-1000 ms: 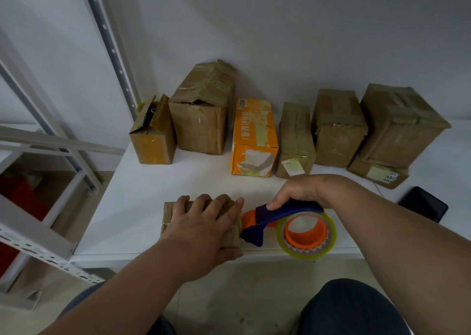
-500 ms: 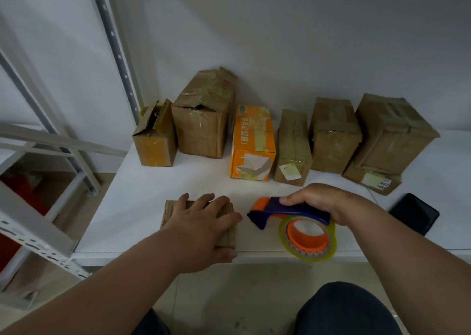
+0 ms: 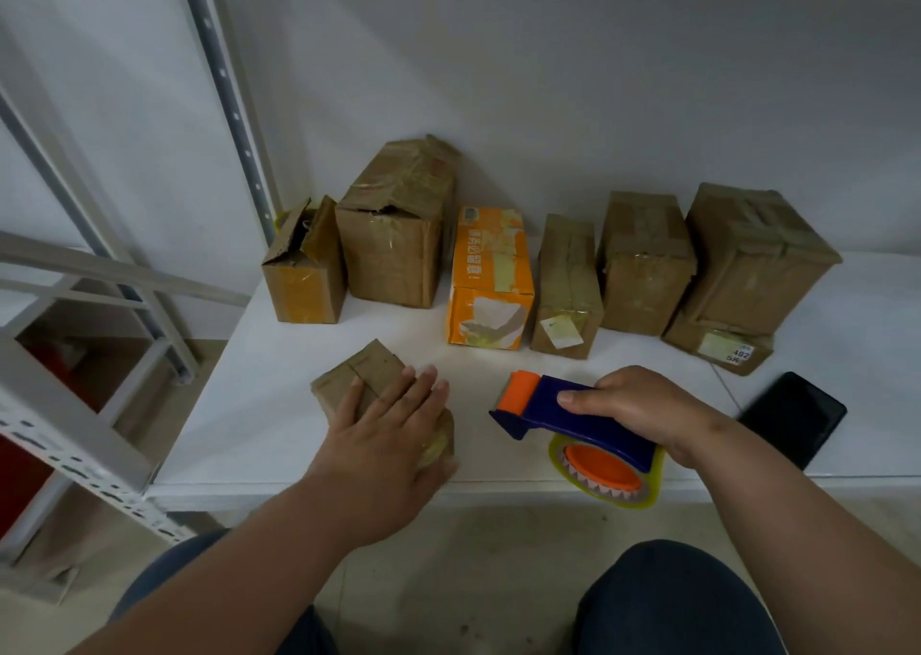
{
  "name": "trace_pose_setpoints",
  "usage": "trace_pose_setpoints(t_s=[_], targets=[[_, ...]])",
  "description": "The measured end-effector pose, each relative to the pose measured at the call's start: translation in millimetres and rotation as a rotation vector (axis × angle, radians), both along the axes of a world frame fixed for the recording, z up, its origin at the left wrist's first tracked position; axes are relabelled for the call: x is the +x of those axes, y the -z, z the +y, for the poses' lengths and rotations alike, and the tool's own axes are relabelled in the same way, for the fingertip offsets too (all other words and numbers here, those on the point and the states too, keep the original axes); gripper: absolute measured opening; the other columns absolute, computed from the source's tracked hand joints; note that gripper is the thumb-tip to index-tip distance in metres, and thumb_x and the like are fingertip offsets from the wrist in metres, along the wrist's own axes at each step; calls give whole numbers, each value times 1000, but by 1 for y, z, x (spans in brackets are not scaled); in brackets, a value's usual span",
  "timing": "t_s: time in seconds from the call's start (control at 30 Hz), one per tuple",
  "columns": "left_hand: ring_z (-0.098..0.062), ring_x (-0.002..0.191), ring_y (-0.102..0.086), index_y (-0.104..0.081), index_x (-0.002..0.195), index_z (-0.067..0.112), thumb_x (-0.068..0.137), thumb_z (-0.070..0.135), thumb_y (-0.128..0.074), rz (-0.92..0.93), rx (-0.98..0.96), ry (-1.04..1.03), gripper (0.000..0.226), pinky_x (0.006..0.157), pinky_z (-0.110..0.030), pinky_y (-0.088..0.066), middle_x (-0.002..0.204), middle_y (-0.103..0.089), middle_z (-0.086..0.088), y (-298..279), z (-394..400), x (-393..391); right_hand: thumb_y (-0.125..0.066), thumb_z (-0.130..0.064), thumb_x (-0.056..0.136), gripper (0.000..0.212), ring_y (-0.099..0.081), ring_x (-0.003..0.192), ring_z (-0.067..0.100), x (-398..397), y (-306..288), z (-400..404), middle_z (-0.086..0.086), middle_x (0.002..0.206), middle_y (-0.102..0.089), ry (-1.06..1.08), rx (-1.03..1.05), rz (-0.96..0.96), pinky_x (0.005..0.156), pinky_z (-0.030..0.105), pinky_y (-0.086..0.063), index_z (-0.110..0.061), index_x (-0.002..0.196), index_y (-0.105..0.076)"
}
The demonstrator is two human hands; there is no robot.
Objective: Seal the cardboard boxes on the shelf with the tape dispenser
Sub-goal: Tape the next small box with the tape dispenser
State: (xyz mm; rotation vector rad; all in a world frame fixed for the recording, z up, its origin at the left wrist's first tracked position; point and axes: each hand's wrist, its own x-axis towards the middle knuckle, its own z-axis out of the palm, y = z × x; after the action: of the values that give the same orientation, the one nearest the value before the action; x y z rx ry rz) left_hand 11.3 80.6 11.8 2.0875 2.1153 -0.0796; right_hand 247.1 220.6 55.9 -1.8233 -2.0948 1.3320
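Readable writing is scarce: the orange box (image 3: 491,281) in the centre of the back row carries a column of printed characters on its top face, too blurred to read, and the flat box (image 3: 717,348) at the right end shows a pale label with the digits "402". A small tag is stuck on the narrow brown box (image 3: 565,288) beside the orange one.

The tape dispenser (image 3: 573,415), blue with an orange roller and an orange-cored roll of clear tape, sits right of centre at the white shelf (image 3: 259,405) front edge. Its long axis runs left to right, roller end pointing left toward the small brown box (image 3: 366,375).

The right hand (image 3: 643,408) grips the dispenser handle, fingers curled around it. The left hand (image 3: 393,420) lies flat on the small box, fingers straight and slightly spread. A black phone (image 3: 792,418) lies at the right.
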Motion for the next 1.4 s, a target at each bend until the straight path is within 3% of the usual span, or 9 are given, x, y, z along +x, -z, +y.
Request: trace_pose_setpoints(t_s=[0.13,0.37,0.47,0.6,0.67,0.8,0.97,1.2,1.4], targets=[[-12,147,19,14,153,30,104,41,-18,30,-3,-2,59,121,-45,6,160,18,12,-2,8,8,-71,-48,80,35,-70,72,18,0,-1,-9,2,81,-73,-45,48,59,59,24,-50,-14,90,-69],[-5,145,18,1,155,32,105,27,-30,-68,-40,148,59,116,-37,16,161,7,17,-9,10,-17,-71,-48,75,35,-68,63,11,11,-10,-24,-2,73,-73,-122,147,213,57,20,-48,-15,86,-70],[-2,148,1,-21,153,32,104,26,-37,-411,87,-2,52,120,-40,10,160,-13,19,-15,4,-12,-77,-57,67,45,-69,63,9,14,-10,-33,-2,75,-74,-148,150,300,54,16,-47,-16,86,-70],[-6,118,-50,-56,131,35,100,28,-50,-989,305,-457,32,105,-31,-39,128,-53,18,-39,-6,12,-75,-66,50,62,-69,69,18,14,-6,-42,6,79,-74,-178,97,439,64,27,-49,-15,85,-73],[-11,109,-59,-63,117,35,94,33,-60,-1371,208,-636,23,100,-36,-46,118,-63,10,-48,-11,18,-80,-70,45,67,-68,69,20,13,-4,-45,11,81,-74,-183,41,539,62,26,-50,-15,83,-75],[-23,97,-65,-67,117,12,72,37,-68,-1860,-56,-654,52,87,-37,-53,110,-70,-14,-48,-20,17,-88,-60,43,67,-68,72,26,9,-1,-51,19,88,-72,-162,-114,714,60,26,-54,-10,85,-75],[-19,80,-63,-64,116,6,74,32,-69,-2039,-198,-573,50,71,-31,-53,95,-68,-12,-46,-29,23,-89,-56,45,79,-67,76,31,6,0,-61,26,94,-70,-150,-164,744,62,30,-55,2,95,-70],[-18,74,-63,-70,91,10,74,21,-68,-2116,-232,-539,21,66,-29,-52,86,-69,-10,-45,-35,25,-90,-58,42,86,-66,78,34,5,2,-71,28,95,-69,-135,-169,703,65,32,-54,6,96,-68],[-18,73,-64,-67,104,5,77,19,-66,-2089,-231,-602,31,65,-30,-54,89,-69,-13,-41,-36,22,-87,-61,44,74,-67,77,32,5,-5,-74,23,92,-71,-169,-140,653,66,32,-53,-5,90,-73]])
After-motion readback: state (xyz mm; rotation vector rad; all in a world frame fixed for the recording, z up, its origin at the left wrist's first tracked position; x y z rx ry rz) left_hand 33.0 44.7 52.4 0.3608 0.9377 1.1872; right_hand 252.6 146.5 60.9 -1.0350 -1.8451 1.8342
